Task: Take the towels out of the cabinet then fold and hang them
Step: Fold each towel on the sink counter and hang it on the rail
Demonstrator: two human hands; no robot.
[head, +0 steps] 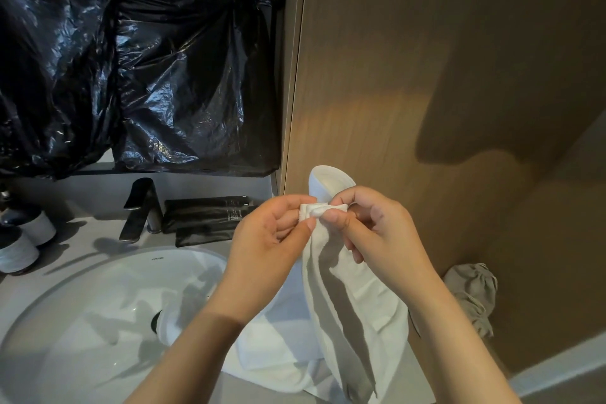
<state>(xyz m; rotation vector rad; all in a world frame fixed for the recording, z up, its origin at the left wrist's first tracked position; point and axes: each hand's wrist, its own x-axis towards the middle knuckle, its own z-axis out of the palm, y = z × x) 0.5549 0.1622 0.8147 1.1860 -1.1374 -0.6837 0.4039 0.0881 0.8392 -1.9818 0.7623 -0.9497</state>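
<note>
- Lettering is showing on the black packets (pixel 210 213) and on the sink (pixel 82 321) rim, too small to read.
- Left hand (pixel 272 233) and right hand (pixel 370 233) are meeting over the counter's right end, each pinching the bunched top edge of a white towel (pixel 354 315) between thumb and curled fingers.
- The towel is hanging down between the forearms in long soft folds.
- A second white towel (pixel 272 348) is lying flat beneath it, partly over the sink's right edge.
- A white cylinder-shaped object (pixel 331 180) is peeking out just behind the hands.
- A dark angular faucet (pixel 141 210) is standing behind the round white basin.
- Crinkled, glossy black plastic sheeting (pixel 131 59) is covering the wall above.
- A smooth wooden panel (pixel 426 75) is filling the right side, with a rumpled grey cloth bag (pixel 472 295) sitting at its foot.
</note>
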